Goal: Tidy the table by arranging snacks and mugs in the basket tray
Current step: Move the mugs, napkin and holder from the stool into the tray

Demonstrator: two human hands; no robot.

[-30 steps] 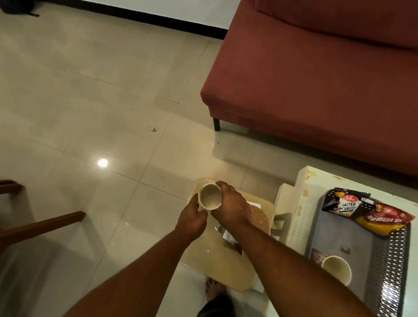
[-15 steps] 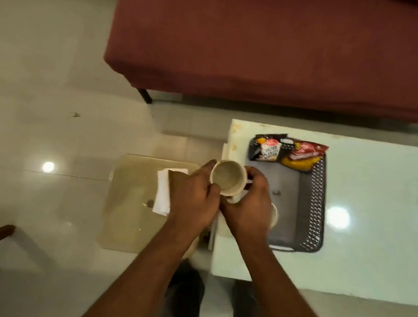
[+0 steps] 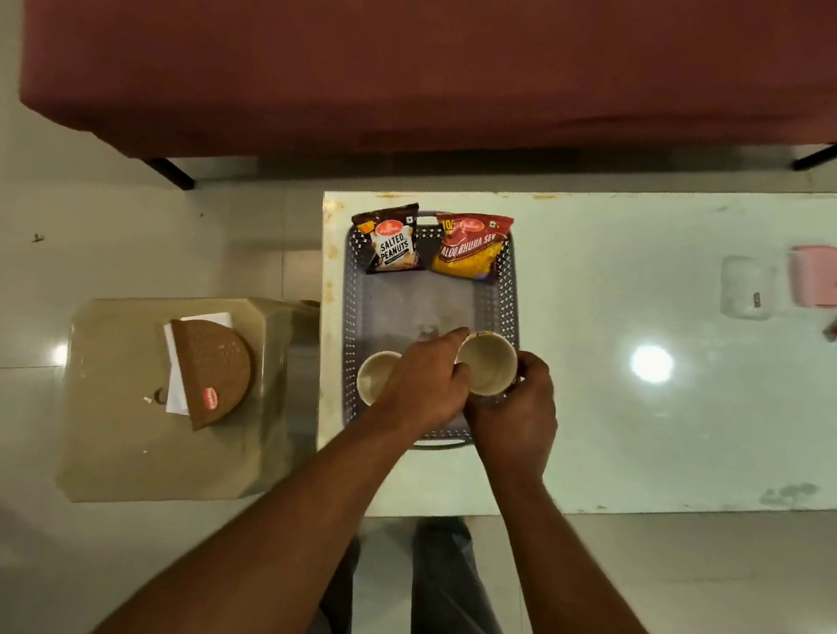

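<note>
Basket tray (image 3: 350, 309): 2 snack packets, seemingly 2 mugs, 1 hand-held.

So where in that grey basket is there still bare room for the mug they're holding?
The basket tray is bare across its middle, between the peanut packet and sev packet at the far end and the resting mug nearer. The near end is crowded: left hand and right hand grip the held mug.

You are looking at a dark brown snack packet (image 3: 392, 239) reading "SALTED PEANUTS" in white letters, leaning at the far end of the grey perforated plastic basket tray (image 3: 510, 295). Beside it, a red and yellow snack packet (image 3: 472, 246) is showing "ALOO BHUJIA SEV" and a "10" at its top corner.
</note>
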